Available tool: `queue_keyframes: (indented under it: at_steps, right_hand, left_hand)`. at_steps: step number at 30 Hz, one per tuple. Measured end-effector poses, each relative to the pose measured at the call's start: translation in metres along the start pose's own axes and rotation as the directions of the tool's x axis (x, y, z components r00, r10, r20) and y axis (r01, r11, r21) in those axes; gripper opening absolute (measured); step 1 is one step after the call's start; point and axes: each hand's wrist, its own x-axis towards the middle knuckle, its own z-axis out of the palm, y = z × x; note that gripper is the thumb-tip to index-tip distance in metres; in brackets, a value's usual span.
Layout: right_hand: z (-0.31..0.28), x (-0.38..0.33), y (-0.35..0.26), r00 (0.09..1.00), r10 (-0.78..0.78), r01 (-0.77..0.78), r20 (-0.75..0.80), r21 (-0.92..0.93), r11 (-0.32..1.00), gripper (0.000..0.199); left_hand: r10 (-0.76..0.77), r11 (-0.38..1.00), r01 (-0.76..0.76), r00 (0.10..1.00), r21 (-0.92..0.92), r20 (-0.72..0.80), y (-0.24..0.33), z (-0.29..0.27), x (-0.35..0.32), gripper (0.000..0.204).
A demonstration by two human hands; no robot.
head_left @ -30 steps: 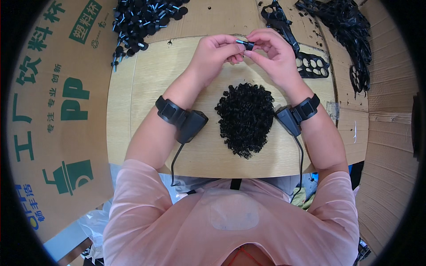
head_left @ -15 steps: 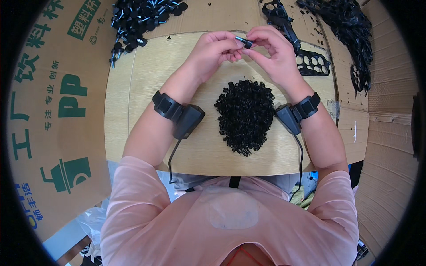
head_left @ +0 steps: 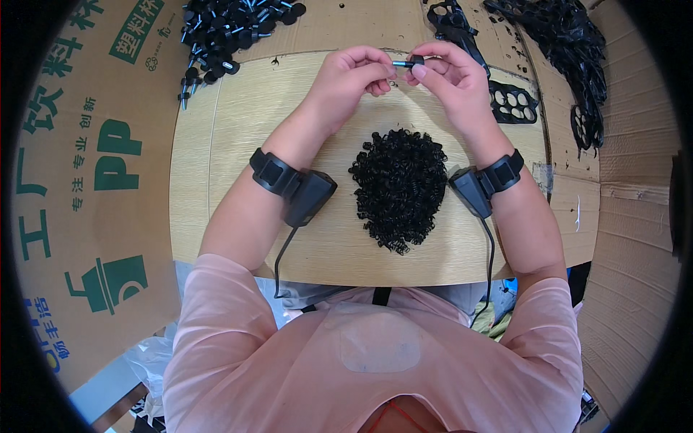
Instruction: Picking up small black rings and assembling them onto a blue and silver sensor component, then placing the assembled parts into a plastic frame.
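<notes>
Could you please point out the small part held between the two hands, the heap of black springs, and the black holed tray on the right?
small black part (head_left: 413, 62): head view, its dark middle.
heap of black springs (head_left: 399, 187): head view, heap centre.
holed tray (head_left: 513, 102): head view, its middle.

A heap of springs (head_left: 401, 189) lies mid-board (head_left: 238, 144), near its front edge. Pins (head_left: 231, 29) pile past the far left corner, frames (head_left: 514, 101) at the far right corner.
</notes>
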Motion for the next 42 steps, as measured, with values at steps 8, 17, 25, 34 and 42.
queue_keyframes:
  at_steps: [8,17,25,34,42]
  right_hand:
    - [-0.002,0.002,0.005,0.999,-0.032,0.032,-0.023,-0.008,0.999,0.027]
    - [-0.003,0.004,0.004,0.996,-0.068,0.070,-0.053,0.045,0.997,0.030]
    - [-0.003,0.003,0.007,0.993,-0.120,0.120,-0.012,0.031,0.992,0.033]
    - [0.000,0.001,0.001,1.000,-0.014,0.014,0.019,-0.028,0.999,0.029]
    - [0.000,0.000,0.002,1.000,0.011,-0.010,0.014,-0.073,0.997,0.029]
  left_hand:
    - [0.014,0.999,-0.018,0.995,0.043,0.098,0.004,0.002,-0.001,0.012]
    - [-0.011,0.984,-0.033,0.969,0.175,0.246,0.007,0.007,-0.008,0.015]
    - [0.093,0.996,-0.093,0.994,-0.001,0.061,0.010,0.009,-0.003,0.026]
    - [0.116,0.993,-0.116,0.993,0.010,0.014,0.007,0.008,-0.004,0.020]
    - [0.112,0.993,-0.112,0.994,0.029,0.012,0.007,0.008,-0.005,0.019]
